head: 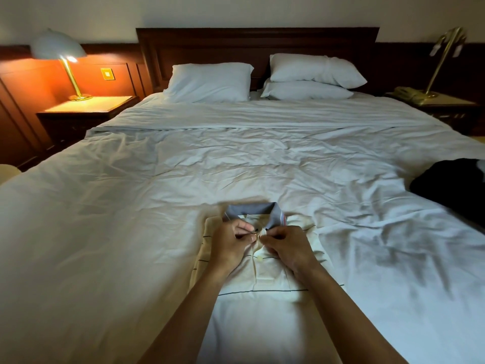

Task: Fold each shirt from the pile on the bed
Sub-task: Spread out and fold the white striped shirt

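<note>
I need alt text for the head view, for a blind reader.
The left hand and the right hand pinch the button placket of a cream polo shirt with a grey collar, lying flat on a white bed. A dark garment lies near the bed's right edge.

1. The heap of dark clothing at the right edge is cut off by the frame and too dark to tell one piece from another.
2. The shirt runs out past the bottom edge, hem unseen.
3. The left hand and right hand cover the placket's top, and what their fingertips pinch there is too small to tell.
4. A pale rounded thing at the left edge is mostly cut off and I cannot tell what it is.
</note>
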